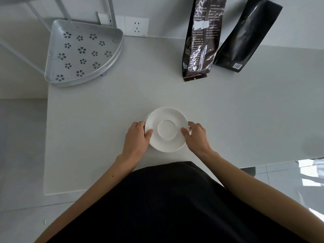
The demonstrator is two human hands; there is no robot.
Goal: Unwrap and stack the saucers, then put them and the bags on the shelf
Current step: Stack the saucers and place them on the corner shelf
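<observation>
Saucers [166,128] are the focus, but biggest first: white desk [245,111] carries everything. Corner shelf [82,53], perforated metal tray with a raised rim, sits at the desk's far left, bare. Two dark bags stand against the far wall on the right: glossy brown bag [201,41] and matte black bag [245,35], touching at the base, well apart from the shelf.

Saucer stack sits near the desk's front edge, centred. No wrapping visible, so unwrapping looks done. A second rim peeks out at the top-left, so the stack is slightly offset.

Left hand [138,137] grips the left rim, thumb on top. Right hand [196,137] grips the right rim the same way. Both are closed on the stack.

Risks, my read: offset plates could slide on lift if tilted; glazed ceramic is slick. Shelf rim could clip the stack on the way in. Tall bags could tip on that small tray.
</observation>
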